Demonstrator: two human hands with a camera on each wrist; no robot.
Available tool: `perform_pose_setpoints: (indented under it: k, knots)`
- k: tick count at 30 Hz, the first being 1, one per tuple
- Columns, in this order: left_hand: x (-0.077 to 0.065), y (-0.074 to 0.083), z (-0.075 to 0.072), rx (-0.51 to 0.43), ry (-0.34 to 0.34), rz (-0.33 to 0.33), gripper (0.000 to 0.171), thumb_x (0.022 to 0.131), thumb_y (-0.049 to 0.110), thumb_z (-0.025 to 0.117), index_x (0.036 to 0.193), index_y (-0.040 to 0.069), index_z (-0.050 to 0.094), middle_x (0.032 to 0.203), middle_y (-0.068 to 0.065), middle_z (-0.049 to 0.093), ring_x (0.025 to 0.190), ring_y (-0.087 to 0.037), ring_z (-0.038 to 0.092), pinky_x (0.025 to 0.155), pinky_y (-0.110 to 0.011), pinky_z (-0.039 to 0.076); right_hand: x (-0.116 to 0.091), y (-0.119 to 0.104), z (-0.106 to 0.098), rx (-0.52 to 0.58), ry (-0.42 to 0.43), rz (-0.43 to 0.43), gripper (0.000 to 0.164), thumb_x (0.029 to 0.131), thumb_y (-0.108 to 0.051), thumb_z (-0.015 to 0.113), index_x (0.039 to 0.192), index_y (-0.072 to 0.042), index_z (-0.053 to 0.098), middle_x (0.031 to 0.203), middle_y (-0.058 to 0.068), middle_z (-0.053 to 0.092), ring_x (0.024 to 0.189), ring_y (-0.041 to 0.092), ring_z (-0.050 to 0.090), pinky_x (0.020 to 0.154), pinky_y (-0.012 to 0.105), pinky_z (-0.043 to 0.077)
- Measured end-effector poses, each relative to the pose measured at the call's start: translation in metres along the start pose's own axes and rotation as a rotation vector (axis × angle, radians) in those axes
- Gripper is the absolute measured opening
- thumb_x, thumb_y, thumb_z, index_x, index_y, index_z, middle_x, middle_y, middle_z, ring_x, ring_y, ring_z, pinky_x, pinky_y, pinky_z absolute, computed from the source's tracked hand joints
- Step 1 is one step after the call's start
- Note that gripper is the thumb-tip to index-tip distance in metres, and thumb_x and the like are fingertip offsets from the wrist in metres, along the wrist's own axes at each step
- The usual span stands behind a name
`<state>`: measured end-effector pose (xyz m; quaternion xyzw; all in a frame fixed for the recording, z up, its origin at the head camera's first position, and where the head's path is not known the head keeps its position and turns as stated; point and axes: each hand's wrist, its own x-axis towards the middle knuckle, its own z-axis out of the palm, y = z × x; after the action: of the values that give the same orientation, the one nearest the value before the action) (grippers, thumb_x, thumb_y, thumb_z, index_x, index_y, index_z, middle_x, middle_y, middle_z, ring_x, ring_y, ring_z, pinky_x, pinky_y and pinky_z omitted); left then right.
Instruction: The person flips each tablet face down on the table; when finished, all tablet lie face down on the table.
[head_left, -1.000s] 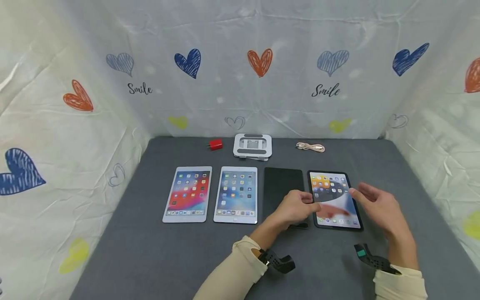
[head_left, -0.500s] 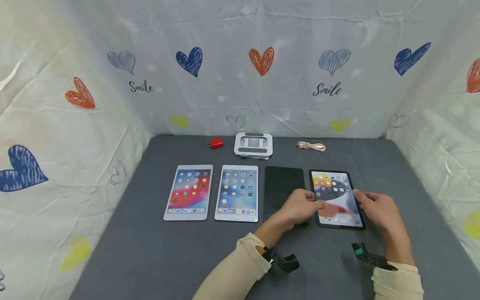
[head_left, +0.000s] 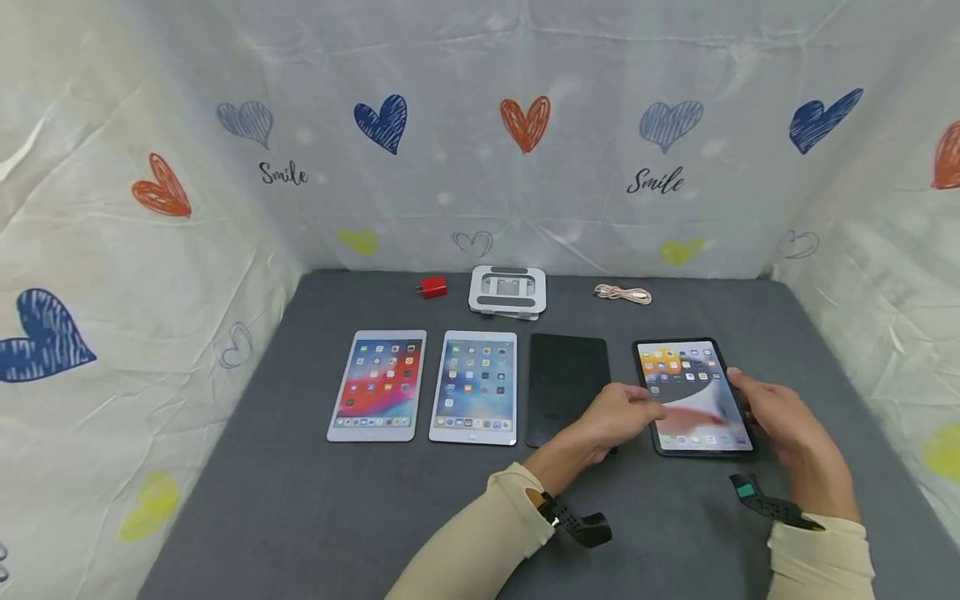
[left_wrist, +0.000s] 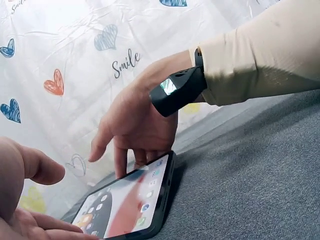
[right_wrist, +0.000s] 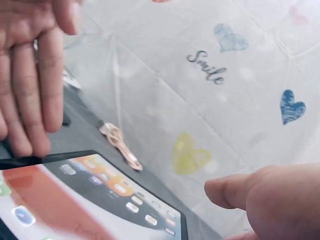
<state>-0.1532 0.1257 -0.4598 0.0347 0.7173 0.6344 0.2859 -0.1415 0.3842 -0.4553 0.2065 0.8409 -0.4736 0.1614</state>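
Observation:
A black-framed tablet (head_left: 697,396) with a lit home screen lies at the right end of a row on the grey table. My left hand (head_left: 615,417) is at its left edge, fingers fairly straight, thumb raised over the screen. At the opposite edge is my right hand (head_left: 783,421); the left wrist view shows its fingers reaching down beside the tablet and its thumb held apart. Neither hand pinches the tablet. Just left of it, a dark tablet or cover (head_left: 566,379) lies partly hidden under my left hand and forearm.
Two white tablets (head_left: 378,387) with lit screens lie further left, side by side. Along the back sit a red charger plug (head_left: 433,287), a folded silver stand (head_left: 507,292) and a bundled pale cable (head_left: 622,293). A printed curtain (head_left: 450,183) hangs behind the table.
The black-framed tablet has shifted to the right, a little away from the dark one. Both hands have moved right along with it. The other things have stayed put.

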Motion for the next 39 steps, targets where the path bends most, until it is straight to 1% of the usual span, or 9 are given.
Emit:
perform_pose_setpoints:
  k: [5,8,13,16,20,23,25,30,39]
  knots:
    - [0.003,0.003,0.009,0.048,-0.148,0.070,0.040,0.103,0.019,0.067,0.137,-0.001,0.073,0.124,0.000,0.075,0.113,-0.002,0.062,0.112,-0.025,0.050,-0.006,0.003,-0.021,0.003,0.042,-0.026,0.091,0.115,-0.060,0.023,0.162,0.018,0.030,0.154,0.036,0.040,0.114,0.029,0.050,0.088,0.031,0.052]
    - [0.001,0.007,0.010,0.093,-0.179,0.094,0.044,0.104,0.018,0.065,0.144,0.000,0.070,0.144,0.000,0.072,0.124,0.001,0.060,0.112,-0.021,0.049,-0.011,0.000,-0.028,-0.008,0.075,-0.047,0.087,0.116,-0.056,0.022,0.160,0.018,0.033,0.155,0.036,0.041,0.114,0.027,0.050,0.074,0.018,0.046]
    - [-0.002,0.021,0.002,0.126,-0.192,0.118,0.047,0.109,0.024,0.064,0.152,0.006,0.065,0.157,0.004,0.064,0.133,0.001,0.057,0.111,-0.022,0.050,-0.017,-0.012,-0.030,-0.024,0.102,-0.085,0.084,0.117,-0.052,0.020,0.159,0.019,0.035,0.160,0.040,0.038,0.125,0.040,0.049,0.075,0.018,0.046]
    - [-0.003,0.033,-0.003,0.108,-0.214,0.124,0.046,0.110,0.026,0.064,0.153,0.008,0.064,0.144,0.004,0.069,0.123,-0.004,0.062,0.107,-0.025,0.054,-0.023,-0.018,-0.031,-0.035,0.087,-0.104,0.084,0.117,-0.052,0.019,0.160,0.019,0.033,0.161,0.041,0.036,0.130,0.045,0.048,0.083,0.024,0.048]
    - [-0.003,0.050,-0.006,0.042,-0.237,0.132,0.045,0.111,0.023,0.064,0.153,0.005,0.064,0.124,0.001,0.068,0.115,-0.018,0.070,0.102,-0.030,0.060,-0.030,-0.025,-0.030,-0.059,0.075,-0.172,0.081,0.118,-0.049,0.019,0.160,0.018,0.035,0.157,0.040,0.040,0.119,0.025,0.057,0.082,0.021,0.051]
    - [-0.003,0.060,-0.007,-0.013,-0.244,0.136,0.043,0.111,0.019,0.063,0.152,0.003,0.064,0.127,-0.002,0.070,0.124,-0.025,0.073,0.104,-0.031,0.062,-0.034,-0.032,-0.026,-0.074,0.086,-0.222,0.077,0.119,-0.046,0.021,0.159,0.017,0.039,0.152,0.037,0.046,0.104,0.005,0.055,0.074,0.013,0.051]
    - [-0.002,0.065,-0.008,-0.047,-0.252,0.143,0.043,0.112,0.018,0.063,0.151,0.002,0.063,0.134,-0.004,0.070,0.130,-0.025,0.072,0.105,-0.030,0.062,-0.037,-0.038,-0.022,-0.082,0.097,-0.233,0.076,0.119,-0.047,0.022,0.159,0.015,0.041,0.150,0.036,0.049,0.107,0.008,0.058,0.073,0.013,0.051]
    - [-0.001,0.072,-0.010,-0.119,-0.273,0.163,0.043,0.113,0.016,0.061,0.153,0.000,0.061,0.146,-0.008,0.070,0.137,-0.024,0.069,0.105,-0.028,0.062,-0.046,-0.056,-0.010,-0.095,0.108,-0.237,0.078,0.118,-0.050,0.021,0.161,0.012,0.041,0.153,0.037,0.049,0.128,0.043,0.056,0.078,0.021,0.049]
    - [0.001,0.077,-0.014,-0.222,-0.256,0.151,0.044,0.115,0.018,0.056,0.155,-0.001,0.058,0.156,-0.015,0.064,0.143,-0.029,0.065,0.111,-0.032,0.060,-0.056,-0.076,0.005,-0.127,0.052,-0.319,0.073,0.120,-0.044,0.019,0.161,0.013,0.040,0.157,0.038,0.049,0.134,0.050,0.056,0.078,0.013,0.051]
